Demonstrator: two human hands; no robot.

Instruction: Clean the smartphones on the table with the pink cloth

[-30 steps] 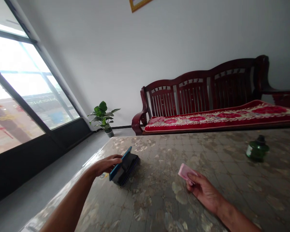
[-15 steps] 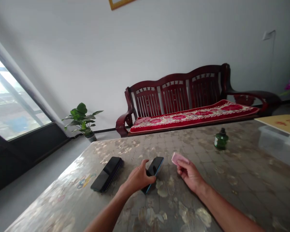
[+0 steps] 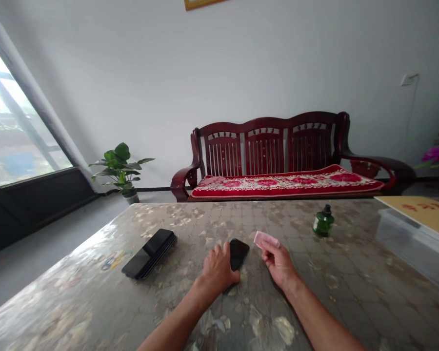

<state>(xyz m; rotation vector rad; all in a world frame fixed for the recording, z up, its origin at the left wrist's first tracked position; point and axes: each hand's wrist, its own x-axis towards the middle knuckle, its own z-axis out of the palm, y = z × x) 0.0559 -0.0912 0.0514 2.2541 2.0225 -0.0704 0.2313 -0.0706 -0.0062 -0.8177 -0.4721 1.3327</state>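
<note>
A dark smartphone [image 3: 239, 253] lies at the middle of the table with its black screen up. My left hand [image 3: 218, 267] covers its left side, thumb at the near edge and fingers over the far left edge, gripping it. A folded pink cloth [image 3: 266, 239] is pinched between the thumb and fingers of my right hand [image 3: 280, 263], just right of the phone and off the table. Farther left, several phones [image 3: 149, 254] rest in a neat stack with a black screen on top.
The table [image 3: 190, 317] has a patterned, glossy cover. A green bottle [image 3: 323, 222] with a black top stands at the right, near a clear plastic box [image 3: 409, 243] under a tan board [image 3: 420, 207]. Beyond are a wooden bench [image 3: 263, 146] and a potted plant [image 3: 122, 168].
The smartphone was tilted up in my left hand and now lies flatter, with the hand more over it. My right hand still holds the pink cloth. The view has shifted slightly.
</note>
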